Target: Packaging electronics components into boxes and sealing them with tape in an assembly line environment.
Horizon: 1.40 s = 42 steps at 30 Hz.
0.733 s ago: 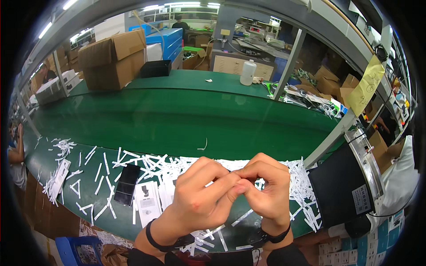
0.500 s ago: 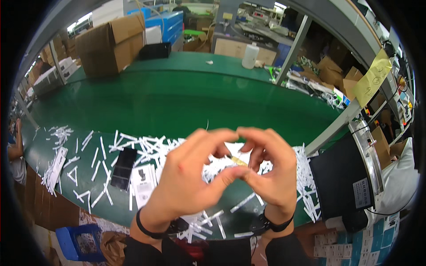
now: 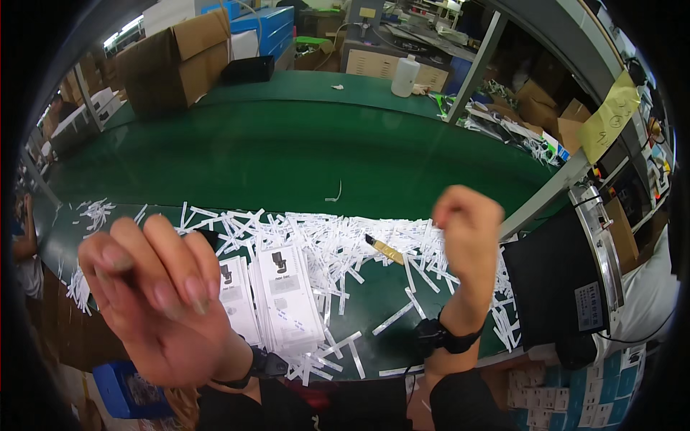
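My left hand is raised over the left of the bench, palm turned up, with its fingers loosely curled, apart and empty. Beside it lie two stacks of printed white leaflets, one partly behind the hand and the other, the nearer stack, in full sight. My right hand is lifted above the paper strips on the right; its fingers are folded into a loose fist, slightly blurred, and nothing shows in it. Between the hands, a yellow utility knife with a dark end rests on a heap of white paper strips, touched by neither hand.
A green bench runs across the view. Cardboard boxes, a black tray and a white bottle stand at its far side. A black panel is at the right, a blue stool lower left. Another person sits far left.
My hands, earlier together with fingertips meeting over the strips, have moved apart, left hand to the left and right hand to the right. The leaflet stacks and knife are now uncovered.
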{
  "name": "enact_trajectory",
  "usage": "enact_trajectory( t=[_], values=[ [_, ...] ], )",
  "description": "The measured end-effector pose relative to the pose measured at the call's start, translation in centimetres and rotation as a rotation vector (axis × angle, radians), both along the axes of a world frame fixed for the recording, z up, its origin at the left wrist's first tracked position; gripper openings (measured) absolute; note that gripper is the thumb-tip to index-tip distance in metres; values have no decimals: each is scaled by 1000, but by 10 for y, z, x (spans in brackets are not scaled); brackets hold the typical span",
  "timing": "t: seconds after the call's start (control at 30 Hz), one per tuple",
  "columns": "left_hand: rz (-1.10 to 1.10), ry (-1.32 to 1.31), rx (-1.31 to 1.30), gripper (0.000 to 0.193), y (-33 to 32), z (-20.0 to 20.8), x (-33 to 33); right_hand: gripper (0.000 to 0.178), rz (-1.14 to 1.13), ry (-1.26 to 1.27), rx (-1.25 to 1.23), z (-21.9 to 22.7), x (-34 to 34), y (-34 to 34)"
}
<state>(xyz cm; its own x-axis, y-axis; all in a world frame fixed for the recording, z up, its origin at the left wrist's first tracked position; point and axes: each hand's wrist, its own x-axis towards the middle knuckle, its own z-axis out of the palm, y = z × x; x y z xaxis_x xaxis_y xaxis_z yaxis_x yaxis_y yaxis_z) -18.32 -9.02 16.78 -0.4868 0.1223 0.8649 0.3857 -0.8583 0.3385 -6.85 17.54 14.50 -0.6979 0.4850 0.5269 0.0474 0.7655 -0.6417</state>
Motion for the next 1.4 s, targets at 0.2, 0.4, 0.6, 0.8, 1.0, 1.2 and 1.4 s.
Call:
enact_trajectory(
  t=[0.2, 0.4, 0.6, 0.8, 1.0, 1.2, 1.4],
  values=[
    [59, 68, 51, 16, 14, 0, 15, 27, -102, -994, 423, -78, -40, 43],
    [251, 50, 23, 15, 12, -8, 16, 59, 53, -1208, 284, -99, -66, 35],
    [269, 84, 7, 13, 13, -8, 15, 54, -21, -1241, 305, -110, -71, 33],
    [327, 83, -9, 12, 14, -11, 15, 38, -13, -1195, 367, -111, -74, 20],
    [350, 91, -30, 12, 23, -12, 21, 22, -150, -1131, 396, -121, -76, 9],
    [407, 56, -72, 13, 16, -12, 20, 24, -52, -1032, 364, -102, -82, 5],
    [277, -57, -142, 10, 12, -24, 19, 14, -2, -530, 394, -72, -50, 23]
  ],
)
